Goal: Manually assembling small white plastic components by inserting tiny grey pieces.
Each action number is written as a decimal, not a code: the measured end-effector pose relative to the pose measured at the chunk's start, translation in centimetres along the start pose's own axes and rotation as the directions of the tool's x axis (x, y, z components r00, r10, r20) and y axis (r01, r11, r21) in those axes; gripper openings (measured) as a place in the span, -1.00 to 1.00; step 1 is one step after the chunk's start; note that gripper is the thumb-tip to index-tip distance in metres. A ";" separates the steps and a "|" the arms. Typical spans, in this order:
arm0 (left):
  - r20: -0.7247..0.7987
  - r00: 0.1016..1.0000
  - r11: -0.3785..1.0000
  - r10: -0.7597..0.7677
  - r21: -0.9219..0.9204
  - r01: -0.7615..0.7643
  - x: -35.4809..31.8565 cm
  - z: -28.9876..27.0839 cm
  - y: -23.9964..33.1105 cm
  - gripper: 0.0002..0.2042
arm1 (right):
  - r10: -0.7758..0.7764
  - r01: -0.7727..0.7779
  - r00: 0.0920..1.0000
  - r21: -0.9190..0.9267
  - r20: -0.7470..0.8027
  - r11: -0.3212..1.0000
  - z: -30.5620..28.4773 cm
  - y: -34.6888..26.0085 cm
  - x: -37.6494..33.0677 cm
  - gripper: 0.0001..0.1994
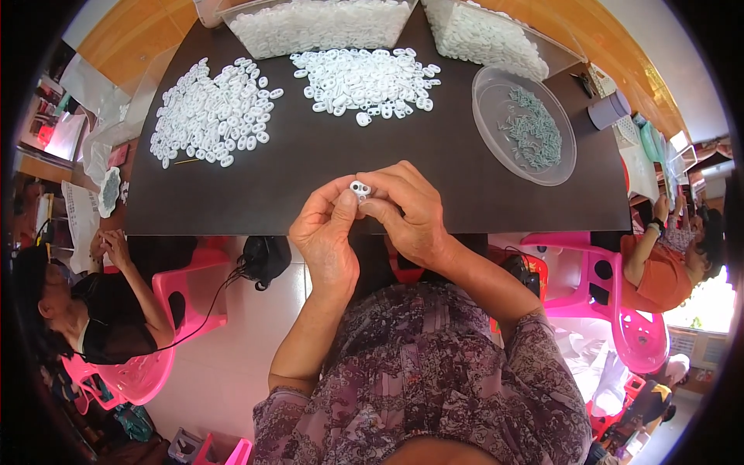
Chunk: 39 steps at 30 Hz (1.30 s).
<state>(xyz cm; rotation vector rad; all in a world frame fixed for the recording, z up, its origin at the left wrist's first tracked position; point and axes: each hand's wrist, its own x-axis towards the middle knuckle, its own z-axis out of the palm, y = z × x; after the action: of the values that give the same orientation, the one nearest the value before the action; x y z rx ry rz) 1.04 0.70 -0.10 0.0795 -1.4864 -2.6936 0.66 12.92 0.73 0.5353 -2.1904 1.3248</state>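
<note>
My left hand point(325, 232) and my right hand point(407, 209) meet over the near edge of a dark table point(310, 178). Between their fingertips they pinch one small white plastic piece point(359, 188) with two holes. Two loose heaps of the same white pieces lie farther back, one pile on the left point(213, 112) and one pile in the middle point(364, 80). A clear round dish point(492, 105) at the right holds small grey-green parts point(533, 130).
Two clear bins of white pieces stand at the far edge, one bin at centre point(318, 25) and one at right point(484, 35). A person on a pink chair point(167, 298) sits to my left. Another seated person point(659, 263) is on my right.
</note>
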 end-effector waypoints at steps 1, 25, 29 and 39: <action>0.000 1.000 1.000 -0.001 0.000 0.001 0.0 0.0 0.0 -0.84 | 0.001 -0.001 1.000 -0.001 0.000 1.000 0.0 0.0 0.0 -0.71; 0.026 0.982 0.982 0.185 0.036 -0.185 -0.5 -0.1 -1.2 -0.83 | -0.126 0.116 0.984 -0.085 -0.127 0.990 1.6 -0.3 -0.7 -0.67; 0.039 0.968 0.966 0.246 0.074 -0.248 -0.6 -0.2 -1.7 -0.84 | -0.143 0.132 0.980 -0.081 -0.139 0.988 1.8 0.2 -1.2 -0.70; 0.027 0.971 0.964 0.239 0.111 -0.241 -0.6 -0.5 -1.1 -0.84 | -0.019 0.021 0.996 0.025 -0.083 0.999 1.7 -0.6 -1.1 -0.64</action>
<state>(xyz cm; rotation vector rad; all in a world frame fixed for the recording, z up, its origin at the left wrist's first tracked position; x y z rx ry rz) 1.59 0.89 -1.34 -0.1068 -1.5417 -2.4240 1.52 11.21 -0.17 0.5017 -2.0983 1.3419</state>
